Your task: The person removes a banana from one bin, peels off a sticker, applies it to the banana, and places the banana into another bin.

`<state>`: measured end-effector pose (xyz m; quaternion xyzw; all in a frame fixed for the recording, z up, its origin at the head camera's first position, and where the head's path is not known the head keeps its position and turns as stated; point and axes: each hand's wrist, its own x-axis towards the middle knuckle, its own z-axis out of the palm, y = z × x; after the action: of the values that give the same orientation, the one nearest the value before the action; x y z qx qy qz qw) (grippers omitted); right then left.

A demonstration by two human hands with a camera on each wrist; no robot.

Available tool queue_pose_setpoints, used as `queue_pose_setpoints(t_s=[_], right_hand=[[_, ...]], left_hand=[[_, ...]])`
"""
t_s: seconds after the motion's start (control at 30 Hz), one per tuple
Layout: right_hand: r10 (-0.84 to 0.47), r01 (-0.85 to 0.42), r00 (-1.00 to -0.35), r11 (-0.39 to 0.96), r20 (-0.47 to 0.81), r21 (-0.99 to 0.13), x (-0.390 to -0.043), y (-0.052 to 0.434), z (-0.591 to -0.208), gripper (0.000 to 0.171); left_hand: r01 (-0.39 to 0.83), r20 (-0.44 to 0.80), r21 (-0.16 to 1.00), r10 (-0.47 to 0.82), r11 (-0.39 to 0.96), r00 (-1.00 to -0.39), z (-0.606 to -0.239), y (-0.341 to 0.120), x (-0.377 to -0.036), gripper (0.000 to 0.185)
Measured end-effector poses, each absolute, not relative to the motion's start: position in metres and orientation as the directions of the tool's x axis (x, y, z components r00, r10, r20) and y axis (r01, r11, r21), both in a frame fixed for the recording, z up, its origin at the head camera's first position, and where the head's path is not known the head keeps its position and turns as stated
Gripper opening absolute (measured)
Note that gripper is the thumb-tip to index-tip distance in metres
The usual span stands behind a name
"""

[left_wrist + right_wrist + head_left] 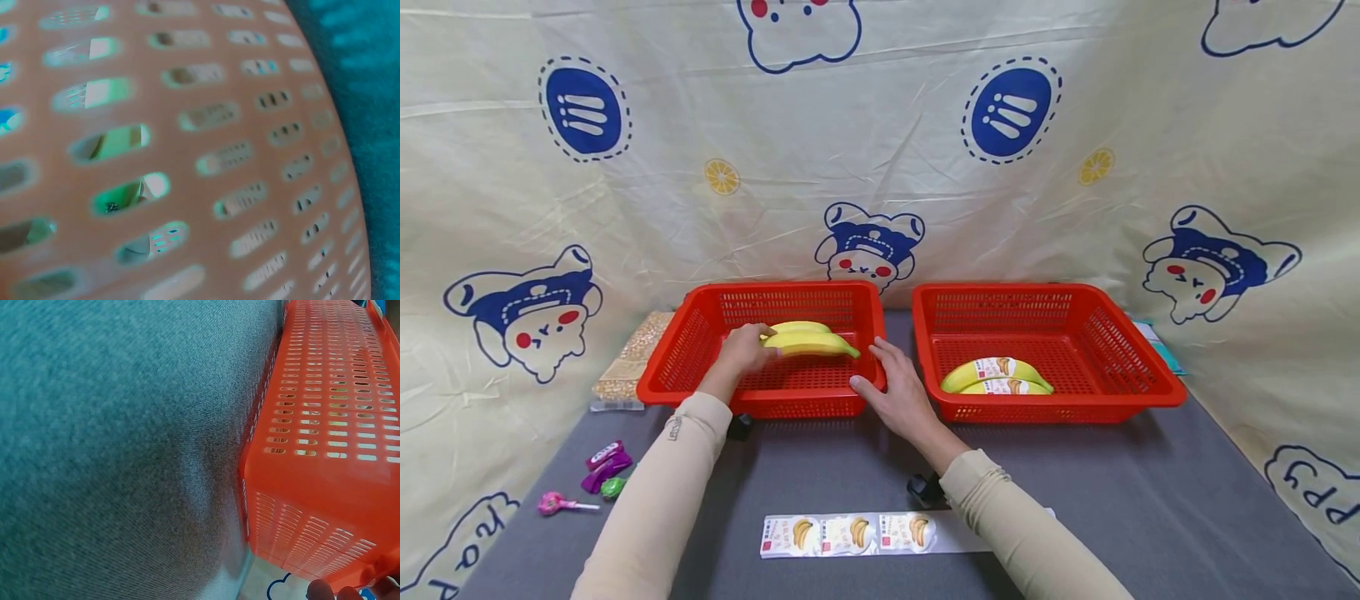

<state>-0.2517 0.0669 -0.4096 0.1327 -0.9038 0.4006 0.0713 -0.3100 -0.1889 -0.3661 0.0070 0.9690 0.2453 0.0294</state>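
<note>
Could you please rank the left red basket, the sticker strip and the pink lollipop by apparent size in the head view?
1. Left red basket, clearly the largest.
2. Sticker strip, long and flat; it lies nearer the camera, yet looks smaller than the basket.
3. Pink lollipop, smallest by far.

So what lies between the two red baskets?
Only a narrow strip of bare grey table separates the left basket from the right basket, as the head view shows.
</note>
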Motion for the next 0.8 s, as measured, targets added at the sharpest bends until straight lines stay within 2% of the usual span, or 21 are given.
queue_pose_setpoints(t_s=[0.13, 0.47, 0.8], right_hand=[[-0.185, -0.301, -0.953, 0.645, 0.239, -0.702, -0.252, 0.067, -0.409, 0.071], [-0.182, -0.28, -0.96, 0.639, 0.212, -0.717, -0.252, 0.067, -0.405, 0.072], [-0.181, -0.256, -0.966, 0.64, 0.182, -0.725, -0.25, 0.068, -0.402, 0.072]], left_hand=[[-0.039, -0.031, 0.573, -0.025, 0.818, -0.999, -0.36, -0.192, -0.302, 0.047], [-0.043, 0.033, 0.753, -0.104, 0.657, -0.994, -0.339, -0.195, -0.271, 0.049], [0.046, 0.126, 0.808, -0.097, 0.588, -0.987, -0.336, -0.197, -0.22, 0.049]])
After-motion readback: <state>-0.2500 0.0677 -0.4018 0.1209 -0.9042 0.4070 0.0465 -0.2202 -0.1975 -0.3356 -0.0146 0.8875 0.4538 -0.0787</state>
